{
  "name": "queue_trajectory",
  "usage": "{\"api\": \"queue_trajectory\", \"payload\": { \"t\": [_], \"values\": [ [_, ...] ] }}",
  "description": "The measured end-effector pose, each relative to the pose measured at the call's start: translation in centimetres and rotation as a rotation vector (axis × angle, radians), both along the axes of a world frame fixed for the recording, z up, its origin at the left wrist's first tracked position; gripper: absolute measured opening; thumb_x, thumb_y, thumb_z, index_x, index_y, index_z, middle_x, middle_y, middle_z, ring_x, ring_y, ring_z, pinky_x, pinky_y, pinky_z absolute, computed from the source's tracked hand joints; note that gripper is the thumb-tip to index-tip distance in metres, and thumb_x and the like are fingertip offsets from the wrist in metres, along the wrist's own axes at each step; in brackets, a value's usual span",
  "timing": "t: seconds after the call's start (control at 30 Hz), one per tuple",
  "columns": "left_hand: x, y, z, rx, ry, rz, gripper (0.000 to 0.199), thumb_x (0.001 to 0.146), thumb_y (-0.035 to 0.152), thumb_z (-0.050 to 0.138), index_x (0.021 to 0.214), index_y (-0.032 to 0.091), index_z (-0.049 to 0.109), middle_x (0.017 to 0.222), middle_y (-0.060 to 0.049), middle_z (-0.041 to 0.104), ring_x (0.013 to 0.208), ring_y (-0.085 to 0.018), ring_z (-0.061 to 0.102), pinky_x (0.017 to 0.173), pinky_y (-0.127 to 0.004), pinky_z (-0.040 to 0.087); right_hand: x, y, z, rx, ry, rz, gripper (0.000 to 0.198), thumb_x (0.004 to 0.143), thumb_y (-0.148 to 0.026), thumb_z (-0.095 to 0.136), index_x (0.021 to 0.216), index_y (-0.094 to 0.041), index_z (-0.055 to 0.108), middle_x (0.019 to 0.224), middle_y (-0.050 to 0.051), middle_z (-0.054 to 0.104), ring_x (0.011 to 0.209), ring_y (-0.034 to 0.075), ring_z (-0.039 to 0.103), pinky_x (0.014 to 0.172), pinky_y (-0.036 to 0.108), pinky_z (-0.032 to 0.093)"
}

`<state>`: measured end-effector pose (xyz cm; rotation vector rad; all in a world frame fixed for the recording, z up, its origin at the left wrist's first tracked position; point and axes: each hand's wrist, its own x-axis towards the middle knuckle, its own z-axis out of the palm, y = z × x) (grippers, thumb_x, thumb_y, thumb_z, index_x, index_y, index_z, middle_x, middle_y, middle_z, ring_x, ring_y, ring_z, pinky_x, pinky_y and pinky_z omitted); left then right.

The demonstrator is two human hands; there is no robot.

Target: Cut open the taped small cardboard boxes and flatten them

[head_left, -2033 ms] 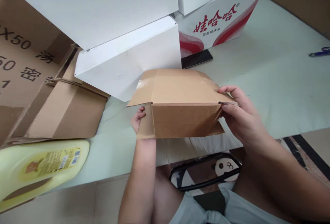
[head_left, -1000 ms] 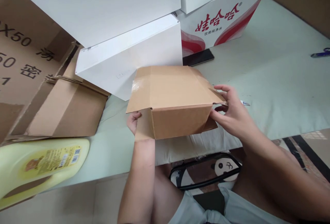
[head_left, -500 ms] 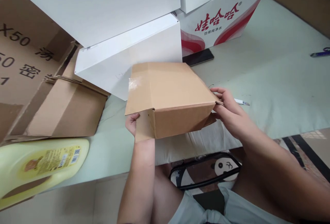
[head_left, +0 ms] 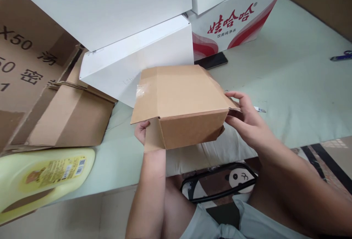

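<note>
A brown cardboard box (head_left: 187, 92) lies on its side before me, with end flaps sticking out to the left and right. My left hand (head_left: 141, 131) is at the left end, partly hidden behind a flap, its curled fingers against the cardboard. At the right end my right hand (head_left: 244, 114) grips the flaps, thumb below and fingers above. Clear tape (head_left: 140, 90) clings to the upper left flap. Just beyond my right hand, a thin white tool (head_left: 260, 109) shows only its tip.
White boxes (head_left: 137, 51) and a red-and-white carton (head_left: 233, 26) stand behind. A black phone (head_left: 213, 61) lies by the carton. A yellow bottle (head_left: 55, 174) and brown cartons (head_left: 74, 114) are on the left. Purple-handled scissors (head_left: 341, 57) rest far right on the pale green tablecloth (head_left: 297, 81).
The box has tilted slightly, its front face showing more. My right hand has shifted a little right, and the right flap now stands further out. My left hand stays nearly in place.
</note>
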<state>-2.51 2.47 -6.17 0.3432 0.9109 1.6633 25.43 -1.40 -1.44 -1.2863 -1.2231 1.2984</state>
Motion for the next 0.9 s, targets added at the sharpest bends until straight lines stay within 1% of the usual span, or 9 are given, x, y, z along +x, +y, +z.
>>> {"api": "queue_trajectory", "payload": {
  "t": [0.1, 0.2, 0.3, 0.4, 0.47, 0.57, 0.67, 0.77, 0.9],
  "values": [
    [0.50, -0.01, 0.12, 0.052, -0.042, 0.051, 0.006, 0.060, 0.020, 0.061, 0.064, 0.023, 0.057, 0.070, 0.001, 0.071, 0.073, -0.020, 0.073, 0.077, -0.031, 0.058, -0.06, -0.04, -0.07, 0.009, 0.053, 0.041, 0.059, 0.080, -0.033, 0.074, 0.126, -0.031, 0.037, 0.104, 0.004, 0.070, 0.090, 0.024, 0.069, 0.080, 0.040, 0.057],
    [0.78, 0.03, 0.40, 0.019, -0.091, 0.070, 0.011, 0.058, 0.017, 0.058, 0.066, 0.023, 0.061, 0.072, 0.001, 0.073, 0.074, -0.021, 0.074, 0.077, -0.032, 0.058, -0.08, 0.01, -0.30, 0.004, 0.054, 0.037, 0.062, 0.078, -0.032, 0.076, 0.127, -0.031, 0.037, 0.104, 0.003, 0.069, 0.086, 0.022, 0.068, 0.076, 0.039, 0.055],
    [0.82, 0.06, 0.62, -0.019, -0.129, 0.106, 0.017, 0.055, 0.015, 0.057, 0.069, 0.022, 0.064, 0.076, 0.001, 0.075, 0.074, -0.021, 0.074, 0.076, -0.031, 0.059, -0.10, 0.07, -0.45, -0.008, 0.000, 0.013, 0.061, 0.079, -0.034, 0.074, 0.128, -0.031, 0.039, 0.109, 0.005, 0.067, 0.090, 0.023, 0.067, 0.076, 0.039, 0.054],
    [0.76, 0.02, 0.60, -0.004, -0.108, 0.103, 0.014, 0.056, 0.016, 0.058, 0.069, 0.022, 0.063, 0.078, 0.000, 0.075, 0.078, -0.023, 0.075, 0.081, -0.034, 0.059, -0.13, 0.11, -0.48, -0.019, -0.039, 0.002, 0.059, 0.080, -0.038, 0.072, 0.128, -0.031, 0.039, 0.119, 0.008, 0.065, 0.101, 0.025, 0.067, 0.080, 0.040, 0.054],
    [0.70, -0.05, 0.48, -0.006, -0.086, 0.084, 0.016, 0.057, 0.018, 0.058, 0.071, 0.022, 0.064, 0.079, -0.001, 0.076, 0.080, -0.025, 0.075, 0.083, -0.036, 0.059, -0.14, 0.12, -0.46, -0.015, -0.043, -0.012, 0.058, 0.082, -0.042, 0.070, 0.129, -0.031, 0.038, 0.123, 0.008, 0.064, 0.108, 0.027, 0.067, 0.084, 0.041, 0.055],
    [0.63, -0.19, 0.28, -0.027, -0.075, 0.030, 0.018, 0.057, 0.018, 0.059, 0.073, 0.023, 0.067, 0.079, -0.001, 0.075, 0.081, -0.025, 0.075, 0.084, -0.036, 0.058, -0.09, 0.15, -0.34, -0.013, -0.060, -0.068, 0.060, 0.083, -0.044, 0.068, 0.132, -0.032, 0.034, 0.118, 0.008, 0.064, 0.110, 0.028, 0.067, 0.091, 0.044, 0.056],
    [0.65, -0.31, 0.14, -0.045, -0.093, 0.018, 0.016, 0.057, 0.018, 0.061, 0.071, 0.023, 0.066, 0.078, 0.000, 0.074, 0.078, -0.023, 0.073, 0.082, -0.034, 0.058, 0.00, 0.15, -0.14, -0.028, -0.060, -0.106, 0.065, 0.081, -0.043, 0.068, 0.133, -0.032, 0.032, 0.116, 0.007, 0.064, 0.110, 0.029, 0.067, 0.097, 0.047, 0.055],
    [0.70, -0.36, 0.02, -0.053, -0.083, 0.016, 0.014, 0.057, 0.018, 0.061, 0.070, 0.023, 0.065, 0.076, 0.000, 0.073, 0.079, -0.023, 0.073, 0.084, -0.035, 0.057, 0.03, 0.12, 0.07, -0.055, -0.031, -0.090, 0.064, 0.081, -0.042, 0.067, 0.135, -0.033, 0.033, 0.119, 0.007, 0.065, 0.113, 0.030, 0.066, 0.101, 0.050, 0.053],
    [0.77, -0.37, -0.01, -0.078, -0.092, 0.035, 0.014, 0.058, 0.017, 0.059, 0.070, 0.022, 0.066, 0.075, 0.000, 0.071, 0.080, -0.023, 0.073, 0.088, -0.037, 0.057, -0.03, 0.10, 0.18, -0.096, -0.026, -0.034, 0.061, 0.081, -0.041, 0.065, 0.136, -0.031, 0.039, 0.121, 0.009, 0.067, 0.120, 0.032, 0.063, 0.108, 0.054, 0.049]
  ]
}}
